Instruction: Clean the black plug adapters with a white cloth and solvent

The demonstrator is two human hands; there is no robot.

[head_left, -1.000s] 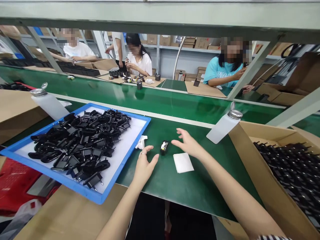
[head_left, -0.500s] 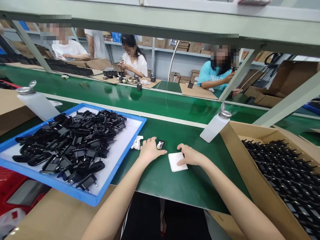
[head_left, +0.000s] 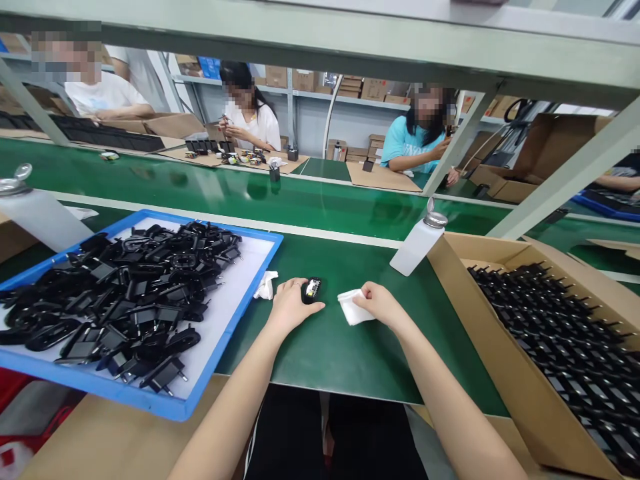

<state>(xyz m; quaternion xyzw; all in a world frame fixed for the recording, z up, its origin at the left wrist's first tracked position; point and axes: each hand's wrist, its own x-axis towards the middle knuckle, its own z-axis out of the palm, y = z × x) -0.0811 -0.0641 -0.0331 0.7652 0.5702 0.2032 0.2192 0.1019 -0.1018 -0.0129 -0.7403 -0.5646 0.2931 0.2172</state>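
My left hand is around a small black plug adapter on the green bench, its fingers on the far left side and its thumb stretched out in front. White and yellow parts show on the adapter's face. To the right, my right hand pinches a folded white wiping cloth between thumb and fingers, one edge lifted. A crumpled white tissue lies just left of my left hand.
At left, a blue-rimmed tray holds a heap of black adapters. A carton at right holds rows of them. White pump bottles stand at both sides. Several co-workers sit beyond the green belt, under an overhead beam.
My right hand has closed on the white cloth and raised its edge; before, it lay flatter under my fingers. More of the adapter shows beside my left hand. The view has shifted slightly.
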